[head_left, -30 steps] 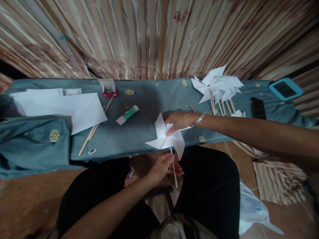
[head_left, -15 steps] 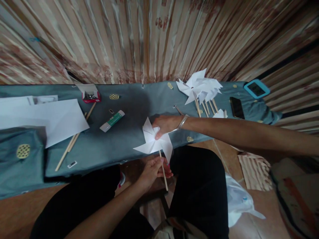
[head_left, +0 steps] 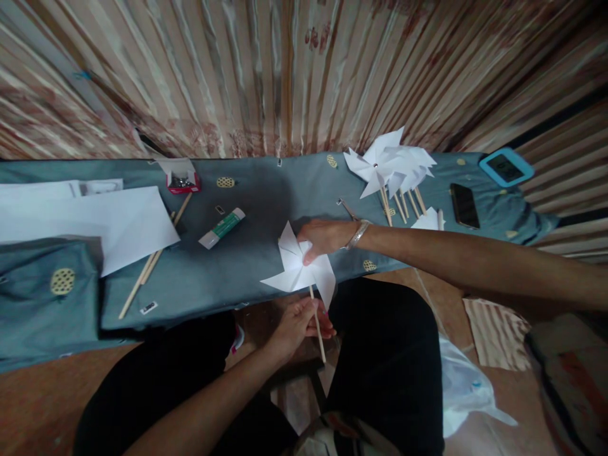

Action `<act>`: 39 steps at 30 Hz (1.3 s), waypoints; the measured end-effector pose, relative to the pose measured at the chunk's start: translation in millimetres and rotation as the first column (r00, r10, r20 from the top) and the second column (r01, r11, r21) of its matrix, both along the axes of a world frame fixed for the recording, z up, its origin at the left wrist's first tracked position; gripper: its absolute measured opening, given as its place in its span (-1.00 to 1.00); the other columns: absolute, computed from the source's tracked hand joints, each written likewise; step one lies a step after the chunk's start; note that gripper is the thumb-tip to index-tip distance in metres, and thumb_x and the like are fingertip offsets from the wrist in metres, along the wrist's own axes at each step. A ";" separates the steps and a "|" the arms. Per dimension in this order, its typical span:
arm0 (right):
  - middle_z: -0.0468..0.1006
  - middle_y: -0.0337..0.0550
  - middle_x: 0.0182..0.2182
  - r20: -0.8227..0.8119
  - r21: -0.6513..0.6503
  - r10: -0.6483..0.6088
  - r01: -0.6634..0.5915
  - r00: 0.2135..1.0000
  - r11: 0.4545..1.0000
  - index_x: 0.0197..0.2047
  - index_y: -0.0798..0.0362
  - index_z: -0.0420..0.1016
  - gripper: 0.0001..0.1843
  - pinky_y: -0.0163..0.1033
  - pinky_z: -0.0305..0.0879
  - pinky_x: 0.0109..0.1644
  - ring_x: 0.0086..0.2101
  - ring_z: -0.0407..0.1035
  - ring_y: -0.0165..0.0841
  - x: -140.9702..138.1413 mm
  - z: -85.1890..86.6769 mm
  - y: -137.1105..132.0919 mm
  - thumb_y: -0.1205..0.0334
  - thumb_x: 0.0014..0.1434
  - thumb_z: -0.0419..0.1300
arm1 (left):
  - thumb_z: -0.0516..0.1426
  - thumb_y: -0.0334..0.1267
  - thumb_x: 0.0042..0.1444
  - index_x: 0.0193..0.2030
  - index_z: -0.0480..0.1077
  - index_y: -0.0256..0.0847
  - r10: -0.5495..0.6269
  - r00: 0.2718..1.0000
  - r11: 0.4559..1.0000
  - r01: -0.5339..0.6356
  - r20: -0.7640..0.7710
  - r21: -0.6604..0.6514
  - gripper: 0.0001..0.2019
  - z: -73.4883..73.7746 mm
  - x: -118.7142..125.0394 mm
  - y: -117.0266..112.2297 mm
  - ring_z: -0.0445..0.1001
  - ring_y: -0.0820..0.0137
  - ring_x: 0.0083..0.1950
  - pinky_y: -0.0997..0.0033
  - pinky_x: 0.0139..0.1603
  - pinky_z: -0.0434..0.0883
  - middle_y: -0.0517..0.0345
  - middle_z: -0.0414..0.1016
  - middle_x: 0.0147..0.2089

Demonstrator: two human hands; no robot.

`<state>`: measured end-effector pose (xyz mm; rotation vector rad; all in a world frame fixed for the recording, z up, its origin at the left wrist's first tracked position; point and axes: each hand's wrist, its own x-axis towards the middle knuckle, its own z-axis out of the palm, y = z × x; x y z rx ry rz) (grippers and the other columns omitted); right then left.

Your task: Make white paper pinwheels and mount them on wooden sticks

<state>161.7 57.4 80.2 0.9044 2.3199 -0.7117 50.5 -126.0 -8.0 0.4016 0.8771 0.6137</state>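
1. At the far side of the scene, a striped curtain (head_left: 256,82) hangs in folds across the whole width.
2. In front of it runs a long table (head_left: 237,266) under a grey-green cloth with small yellow prints.
3. On the table's left part lie white sheets of paper (head_left: 128,221), overlapping one another.
4. On the floor at the near right sits a white plastic bag (head_left: 468,386).
5. On the far right part of the table, several finished pinwheels (head_left: 380,164) lie bunched and overlapping, their sticks pointing to the near side.
6. At the near edge of the table, around the middle, one white pinwheel (head_left: 313,272) is between the two hands, its stick (head_left: 322,345) reaching out past the edge.
7. The right hand (head_left: 327,237) is closed on this pinwheel, thumb pressed near its centre; its other fingers are mostly hidden behind the paper.
8. The left hand (head_left: 299,323), nearer and lower, pinches the stick between thumb and forefinger, its remaining fingers loosely curled.
9. Loose wooden sticks (head_left: 142,278) lie aslant on the left, partly under the paper.
10. At the far right rests a blue-framed device (head_left: 506,168), with a dark phone (head_left: 464,206) just beside it, on the near side.
11. Left of the held pinwheel lies a green and white glue stick (head_left: 222,228).
12. Farther left, an open red box (head_left: 190,189) holds small shiny metal pieces (head_left: 182,182).
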 end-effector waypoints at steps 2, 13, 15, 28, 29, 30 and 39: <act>0.63 0.01 -0.13 -0.006 0.022 0.003 -0.003 1.000 1.000 -0.02 0.15 0.58 -0.54 -0.26 0.27 -0.15 -0.11 0.49 -0.19 0.4 0.1 -1.4 0.04 0.09 0.32 | 0.28 0.25 -0.15 -0.34 0.37 -0.26 0.000 1.000 1.000 0.000 0.003 -0.005 -0.45 -1.3 0.3 0.2 0.58 0.33 -0.47 0.37 -0.36 0.48 0.16 0.52 -0.53; 0.64 -0.01 -0.17 -0.017 0.014 -0.017 0.017 1.000 1.000 -0.03 0.14 0.59 -0.52 -0.27 0.27 -0.18 -0.14 0.50 -0.20 2.5 -3.1 1.1 0.02 0.05 0.33 | 0.27 0.26 -0.16 -0.33 0.35 -0.26 -0.006 1.000 1.000 0.006 -0.005 -0.004 -0.44 -2.8 0.7 1.2 0.57 0.32 -0.49 0.36 -0.37 0.48 0.16 0.51 -0.54; 0.64 -0.01 -0.17 -0.019 0.010 -0.029 0.029 0.999 1.000 -0.01 0.14 0.59 -0.51 -0.27 0.27 -0.16 -0.14 0.50 -0.20 2.8 -2.7 1.0 0.02 0.05 0.33 | 0.28 0.26 -0.18 -0.33 0.35 -0.25 -0.007 1.000 1.000 0.007 -0.006 -0.010 -0.43 -2.9 0.9 1.5 0.57 0.32 -0.49 0.36 -0.38 0.48 0.16 0.50 -0.55; 0.64 0.05 -0.12 -0.014 0.042 -0.021 0.021 1.000 0.999 -0.02 0.19 0.58 -0.51 -0.26 0.28 -0.13 -0.10 0.51 -0.18 2.0 2.1 -1.8 0.04 0.07 0.33 | 0.30 0.33 -0.28 -0.40 0.34 -0.27 -0.009 1.000 1.000 0.008 -0.029 -0.011 -0.36 3.1 2.4 2.9 0.54 0.39 -0.53 0.42 -0.41 0.51 0.19 0.50 -0.57; 0.63 0.05 -0.12 -0.013 0.036 -0.023 0.023 1.000 0.999 -0.01 0.19 0.58 -0.50 -0.26 0.29 -0.13 -0.11 0.51 -0.18 1.3 1.8 -1.5 0.04 0.06 0.34 | 0.31 0.32 -0.27 -0.39 0.34 -0.27 -0.009 1.000 1.000 0.009 -0.026 -0.010 -0.37 2.9 2.5 3.2 0.55 0.39 -0.53 0.42 -0.40 0.51 0.18 0.50 -0.57; 0.63 0.05 -0.11 -0.009 0.031 -0.023 0.023 1.000 0.999 0.00 0.19 0.57 -0.49 -0.26 0.29 -0.13 -0.11 0.51 -0.19 0.6 1.4 -1.0 0.04 0.05 0.35 | 0.31 0.30 -0.27 -0.38 0.34 -0.27 -0.009 1.000 1.000 0.009 -0.024 -0.009 -0.38 2.6 2.7 3.4 0.55 0.39 -0.53 0.41 -0.39 0.51 0.18 0.51 -0.57; 0.61 0.08 -0.07 0.057 0.014 0.024 -0.024 0.998 1.000 0.05 0.22 0.54 -0.39 -0.23 0.29 -0.16 -0.09 0.50 -0.15 -5.3 -2.4 8.2 0.00 0.00 0.36 | 0.31 0.29 -0.25 -0.37 0.33 -0.27 -0.007 1.000 1.000 0.007 -0.018 -0.005 -0.38 -0.9 3.9 2.0 0.55 0.38 -0.53 0.41 -0.39 0.51 0.16 0.51 -0.57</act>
